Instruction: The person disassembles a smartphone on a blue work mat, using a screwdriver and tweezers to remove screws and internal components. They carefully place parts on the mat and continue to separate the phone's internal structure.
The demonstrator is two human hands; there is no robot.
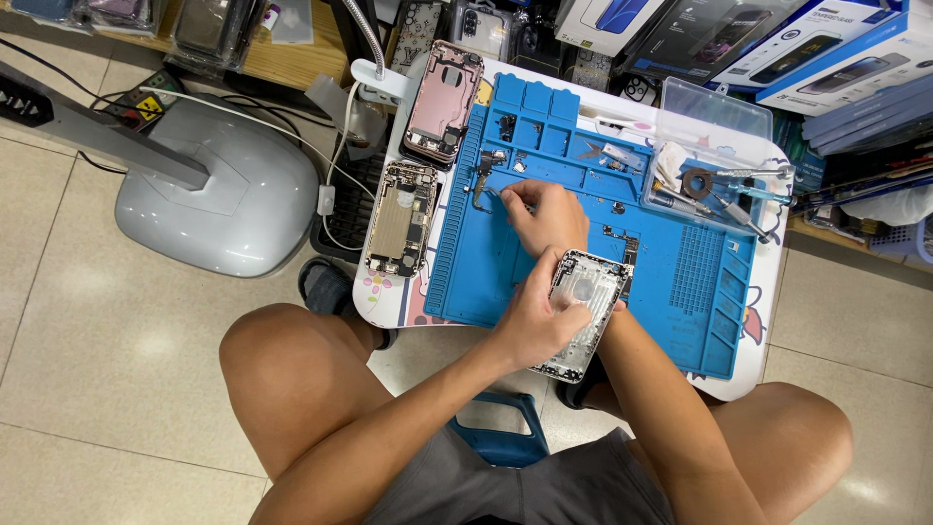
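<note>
The silver phone shell sits at the near edge of the blue mat, gripped in my left hand. My right hand pinches a tiny part, too small to tell.

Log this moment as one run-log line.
left hand: holds silver phone housing | right hand: on blue repair mat, fingers at small part | beside mat: gold phone chassis, pink phone chassis

Pink phone shell and gold opened phone beside blue mat; clear tool tray at right; grey fan base on tiled floor.
</note>
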